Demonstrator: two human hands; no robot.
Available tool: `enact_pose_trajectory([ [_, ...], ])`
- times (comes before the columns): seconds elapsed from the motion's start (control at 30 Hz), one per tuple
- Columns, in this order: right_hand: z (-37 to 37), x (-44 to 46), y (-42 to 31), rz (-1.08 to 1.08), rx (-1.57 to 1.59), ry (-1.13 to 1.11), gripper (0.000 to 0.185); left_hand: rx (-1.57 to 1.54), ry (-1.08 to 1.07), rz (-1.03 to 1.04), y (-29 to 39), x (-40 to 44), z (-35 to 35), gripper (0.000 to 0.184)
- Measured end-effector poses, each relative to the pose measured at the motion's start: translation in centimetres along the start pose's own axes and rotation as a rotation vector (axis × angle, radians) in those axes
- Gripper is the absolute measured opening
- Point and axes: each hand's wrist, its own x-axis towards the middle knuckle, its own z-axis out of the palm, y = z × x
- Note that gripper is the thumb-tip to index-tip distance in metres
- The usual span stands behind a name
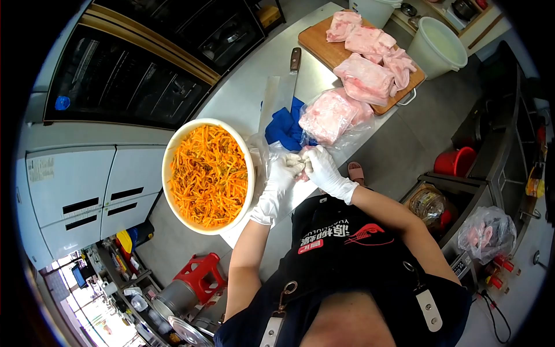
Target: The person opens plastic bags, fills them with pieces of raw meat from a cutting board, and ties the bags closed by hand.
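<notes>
Both my hands wear white gloves and meet at the near edge of the metal table. My left hand [281, 173] and my right hand [325, 172] have their fingers closed on a small clear plastic bag [303, 174] with something pink in it; the fingers partly cover it. Just beyond them lie a crumpled blue cloth [283, 127] and a large bagged slab of pale pink meat [329, 115]. Left of my hands is a round white tub [250, 191] filled with orange shredded carrot [208, 173].
A wide-bladed knife [286, 87] rests on the metal table [248, 87]. Several meat slabs [365, 75] lie on a wooden cutting board [318, 40] at the far end. Beyond it stands a white bucket [439, 46]. A red stool [199, 277] is on the floor at lower left.
</notes>
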Motion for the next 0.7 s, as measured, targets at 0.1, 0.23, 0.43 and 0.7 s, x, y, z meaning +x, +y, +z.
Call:
enact_pose_trajectory([
  [0.1,-0.1,-0.5,0.4,0.032,0.020,-0.034,0.020,0.526,0.180,0.435,-3.0,1.8,-1.3,0.009],
  [0.23,-0.2,-1.2,1.3,0.080,0.050,-0.085,0.027,0.524,0.227,0.472,-3.2,1.7,-1.5,0.014],
  [0.43,-3.6,0.8,-0.4,0.066,0.073,-0.375,0.021,0.180,-0.102,0.284,0.1,-1.4,-0.3,0.014],
  [0.7,-8.4,-1.9,1.0,-0.032,-0.139,-0.165,0.014,0.084,-0.237,0.359,4.0,-2.0,5.8,0.026],
])
